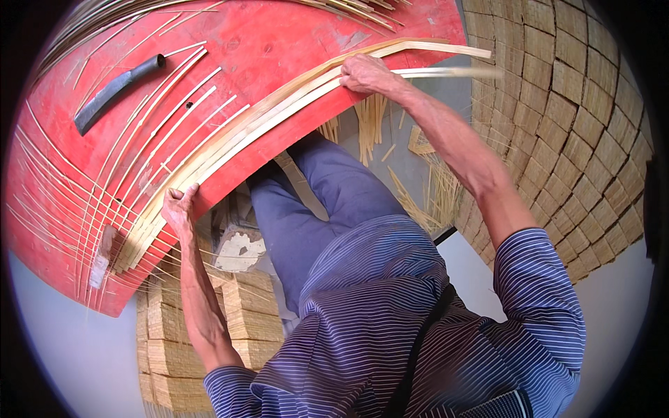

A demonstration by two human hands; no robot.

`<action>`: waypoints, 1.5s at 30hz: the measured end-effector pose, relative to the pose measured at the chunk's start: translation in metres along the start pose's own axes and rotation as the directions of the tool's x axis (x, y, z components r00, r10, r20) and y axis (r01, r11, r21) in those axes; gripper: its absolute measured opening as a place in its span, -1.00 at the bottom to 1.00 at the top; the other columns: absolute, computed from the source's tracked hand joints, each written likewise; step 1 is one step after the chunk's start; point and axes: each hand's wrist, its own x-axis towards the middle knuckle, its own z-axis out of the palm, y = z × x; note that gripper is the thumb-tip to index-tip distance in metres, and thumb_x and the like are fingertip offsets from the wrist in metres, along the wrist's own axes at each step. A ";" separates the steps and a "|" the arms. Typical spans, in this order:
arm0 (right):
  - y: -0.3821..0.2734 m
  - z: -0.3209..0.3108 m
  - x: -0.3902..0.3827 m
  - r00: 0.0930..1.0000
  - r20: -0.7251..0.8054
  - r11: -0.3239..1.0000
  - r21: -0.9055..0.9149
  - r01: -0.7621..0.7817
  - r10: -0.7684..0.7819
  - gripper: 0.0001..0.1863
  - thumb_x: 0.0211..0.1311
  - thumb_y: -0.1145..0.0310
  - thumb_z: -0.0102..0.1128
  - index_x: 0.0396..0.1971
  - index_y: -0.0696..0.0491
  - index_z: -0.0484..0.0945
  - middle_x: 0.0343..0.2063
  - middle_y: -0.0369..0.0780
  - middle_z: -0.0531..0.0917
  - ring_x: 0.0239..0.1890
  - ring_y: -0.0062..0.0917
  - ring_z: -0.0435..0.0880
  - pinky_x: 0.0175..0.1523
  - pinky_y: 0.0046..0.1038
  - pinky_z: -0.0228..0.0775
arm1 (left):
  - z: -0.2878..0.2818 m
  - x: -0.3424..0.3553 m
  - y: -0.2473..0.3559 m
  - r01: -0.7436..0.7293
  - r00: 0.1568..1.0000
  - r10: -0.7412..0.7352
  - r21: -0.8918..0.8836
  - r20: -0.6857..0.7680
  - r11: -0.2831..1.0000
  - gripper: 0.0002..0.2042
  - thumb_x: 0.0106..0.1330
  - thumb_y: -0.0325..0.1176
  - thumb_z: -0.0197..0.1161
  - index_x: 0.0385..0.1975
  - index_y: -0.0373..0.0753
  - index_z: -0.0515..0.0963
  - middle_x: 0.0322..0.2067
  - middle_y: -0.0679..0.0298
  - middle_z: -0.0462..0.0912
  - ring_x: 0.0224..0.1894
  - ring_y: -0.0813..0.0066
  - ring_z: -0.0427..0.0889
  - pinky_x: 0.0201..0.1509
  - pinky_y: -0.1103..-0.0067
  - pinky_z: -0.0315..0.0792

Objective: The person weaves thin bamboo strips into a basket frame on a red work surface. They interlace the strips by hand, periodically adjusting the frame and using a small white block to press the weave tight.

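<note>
Pale bamboo strips [255, 130] lie lengthwise along the near edge of a red board [230, 63]. My left hand [180, 205] is closed on their left part, thumb up at the board's edge. My right hand [366, 73] grips them further right, and their ends reach past it, the lower one blurred. Left of them, thin splints [83, 209] cross one another in an open lattice, with a short flat block [103, 254] on it. A dark curved tool [118, 93] rests higher on the board.
Stacked woven tan bundles [564, 111] fill the right side, and more [171, 327] stand below the board at left. Loose short splints [373, 125] lie on the grey floor [446, 90] under the board's edge, near my legs [327, 195]. More long strips [348, 14] lie at the board's far edge.
</note>
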 end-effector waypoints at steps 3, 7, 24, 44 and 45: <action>0.018 -0.019 0.001 0.989 0.119 0.996 0.032 0.083 -0.086 -0.71 0.08 0.16 0.23 -0.54 0.12 0.61 -0.55 -0.05 0.63 -0.40 -0.15 0.62 -0.27 -0.13 0.40 | -0.001 -0.002 0.008 0.018 1.000 -0.018 -0.009 0.004 1.000 -0.51 0.06 -0.12 0.59 -0.67 -0.19 0.32 -0.71 0.38 0.40 -0.61 0.62 0.34 -0.49 0.58 0.30; 0.047 -0.025 -0.007 0.989 0.014 0.986 0.092 0.142 -0.144 -0.71 0.09 0.17 0.23 -0.50 0.12 0.65 -0.56 -0.03 0.61 -0.40 -0.16 0.63 -0.26 -0.13 0.41 | -0.002 -0.002 0.017 0.018 1.000 -0.018 0.012 0.000 1.000 -0.52 0.05 -0.14 0.58 -0.68 -0.19 0.32 -0.71 0.37 0.42 -0.61 0.61 0.35 -0.49 0.58 0.30; 0.163 -0.062 -0.030 0.997 -0.001 0.997 -0.009 -0.083 0.083 -0.80 0.06 0.20 0.21 -0.48 0.00 0.71 -0.54 -0.06 0.67 -0.39 -0.13 0.67 -0.27 -0.11 0.45 | 0.003 0.002 -0.001 0.013 1.000 -0.012 0.058 -0.017 0.998 -0.50 0.03 -0.16 0.60 -0.66 -0.19 0.28 -0.71 0.37 0.39 -0.63 0.56 0.32 -0.49 0.56 0.33; 0.152 -0.065 -0.023 0.997 0.077 0.995 -0.094 -0.017 0.024 -0.82 0.13 0.28 0.16 -0.38 0.01 0.68 -0.42 -0.05 0.70 -0.27 -0.10 0.69 -0.21 -0.07 0.47 | 0.002 0.002 0.000 -0.028 1.000 0.027 0.073 0.004 0.997 -0.48 0.07 -0.08 0.58 -0.67 -0.18 0.29 -0.73 0.36 0.40 -0.65 0.57 0.33 -0.52 0.56 0.31; 0.150 -0.065 -0.022 0.997 0.068 0.994 -0.108 -0.030 0.038 -0.82 0.12 0.28 0.16 -0.38 0.02 0.68 -0.42 -0.04 0.70 -0.27 -0.10 0.69 -0.21 -0.07 0.48 | 0.002 0.002 0.000 -0.031 0.999 0.031 0.070 0.008 0.997 -0.49 0.09 -0.07 0.57 -0.68 -0.17 0.31 -0.73 0.36 0.41 -0.65 0.57 0.35 -0.52 0.56 0.32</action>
